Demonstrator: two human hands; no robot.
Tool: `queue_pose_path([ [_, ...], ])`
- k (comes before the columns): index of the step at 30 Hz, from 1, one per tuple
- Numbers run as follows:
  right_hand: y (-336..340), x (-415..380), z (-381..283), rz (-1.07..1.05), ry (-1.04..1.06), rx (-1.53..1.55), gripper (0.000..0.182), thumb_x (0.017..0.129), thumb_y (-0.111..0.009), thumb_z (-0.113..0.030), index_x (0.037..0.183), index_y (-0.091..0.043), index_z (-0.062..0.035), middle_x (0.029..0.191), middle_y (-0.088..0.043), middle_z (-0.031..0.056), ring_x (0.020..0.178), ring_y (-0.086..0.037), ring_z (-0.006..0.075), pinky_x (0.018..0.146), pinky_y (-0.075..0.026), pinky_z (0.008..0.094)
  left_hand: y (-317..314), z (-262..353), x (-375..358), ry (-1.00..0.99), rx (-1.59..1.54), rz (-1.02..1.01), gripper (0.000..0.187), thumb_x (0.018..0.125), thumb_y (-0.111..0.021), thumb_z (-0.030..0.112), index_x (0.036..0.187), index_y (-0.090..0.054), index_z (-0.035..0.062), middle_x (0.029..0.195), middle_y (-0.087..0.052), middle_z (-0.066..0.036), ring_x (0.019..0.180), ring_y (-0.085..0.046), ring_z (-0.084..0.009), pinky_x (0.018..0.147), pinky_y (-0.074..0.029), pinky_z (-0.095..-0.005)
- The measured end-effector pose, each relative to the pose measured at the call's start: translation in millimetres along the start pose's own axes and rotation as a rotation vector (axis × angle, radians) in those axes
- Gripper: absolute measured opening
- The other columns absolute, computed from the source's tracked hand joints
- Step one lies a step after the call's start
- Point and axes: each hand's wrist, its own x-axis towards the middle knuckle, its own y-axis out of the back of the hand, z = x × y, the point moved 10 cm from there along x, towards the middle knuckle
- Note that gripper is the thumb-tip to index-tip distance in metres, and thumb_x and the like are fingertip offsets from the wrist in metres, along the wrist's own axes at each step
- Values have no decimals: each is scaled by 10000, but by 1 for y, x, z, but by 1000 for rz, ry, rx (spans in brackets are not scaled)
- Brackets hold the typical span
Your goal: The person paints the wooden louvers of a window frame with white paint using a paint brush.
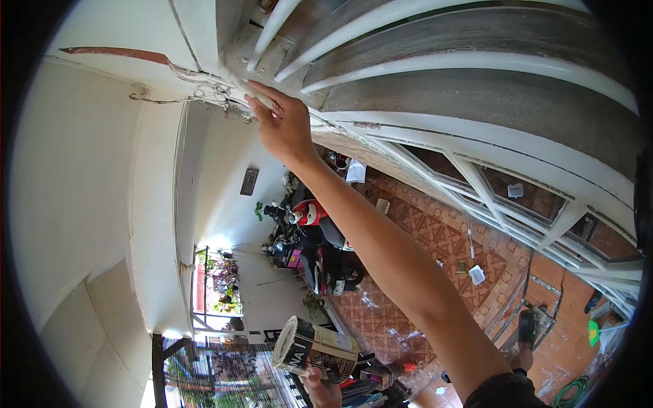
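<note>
High up near the ceiling, my right hand (286,126) is closed around the handle of a paintbrush (262,97), with the arm stretched out. The white brush head reaches the corner where the wall meets the white-barred window opening, beside a bundle of loose wires (211,92). Down at the bottom of the view, my left hand (320,391) grips a paint can (316,350) by its lower side. That can is tilted in view, with a dark green and cream label and a white-smeared rim. Part of the left hand is cut off by the frame edge.
Far below lies a patterned tile floor (408,238) with parked motorcycles (316,231), a white tray (477,275) and a green hose (571,391). White bars (476,64) and window frames (469,177) run along the right. My foot (527,326) is beside a ladder-like frame (544,289).
</note>
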Motion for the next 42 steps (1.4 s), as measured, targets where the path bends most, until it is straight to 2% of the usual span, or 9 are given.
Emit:
queue_pose_path([
  [3,11,-3,-13,73,-99,280,370,976,-581,-118,1325,-548,0,1091,-714,107,867,-613,59,760,-486,198,-6,0,-4,26,3,-9,881,675,-824,339,1404,-420,51,1261,-551,-104,1166,-553,-305,966,-529,-467],
  [6,2,0,-20,23,-14,119,372,975,-580,-116,1326,-546,2,1109,-707,116,940,-645,85,804,-488,201,-9,1,-12,28,16,1,883,677,-812,338,1409,-411,53,1297,-531,-114,1197,-534,-322,970,-526,-480],
  [9,11,-4,-9,-25,-130,145,332,932,-648,-207,1225,-648,-51,1107,-695,172,1004,-682,217,890,-478,266,-9,3,-17,29,36,31,863,681,-805,332,1405,-415,68,1296,-527,-110,1200,-529,-325,966,-529,-493],
  [15,14,4,-29,120,-222,326,408,954,-630,-279,1248,-615,2,1071,-712,144,932,-652,128,839,-480,252,-1,1,-18,66,73,153,785,726,-762,318,1404,-421,118,1250,-535,-95,1181,-538,-326,944,-542,-510],
  [18,17,11,-69,90,-262,268,469,1000,-533,-379,1361,-530,-79,1114,-706,122,1049,-633,137,790,-497,276,-1,1,-19,30,35,106,784,738,-754,336,1410,-413,123,1243,-537,-93,1173,-545,-328,933,-547,-510],
  [26,95,-22,-212,187,249,402,464,1009,-529,-295,1393,-485,-39,1219,-652,175,1036,-657,162,786,-536,268,-18,6,-16,4,18,-36,850,721,-786,414,1406,-405,84,1293,-534,-121,1175,-548,-330,937,-539,-504],
  [31,49,-33,-167,173,193,385,401,984,-548,-91,1371,-497,-4,1270,-605,189,1142,-619,246,956,-493,339,-24,7,-18,33,-21,-64,863,688,-827,413,1380,-431,82,1266,-552,-116,1148,-565,-327,933,-545,-502],
  [37,-20,-46,-73,127,-21,-122,346,931,-646,-166,1266,-626,-81,982,-683,119,788,-631,209,740,-503,294,7,6,-7,21,-17,-75,919,637,-873,444,1357,-449,62,1223,-565,-115,1128,-573,-338,920,-555,-500],
  [42,-15,-53,-45,228,-206,-40,343,926,-654,-224,1242,-646,-90,975,-692,121,796,-639,199,677,-487,302,10,25,-17,-1,-11,10,943,647,-861,446,1403,-415,100,1278,-520,-108,1153,-548,-334,917,-557,-504],
])
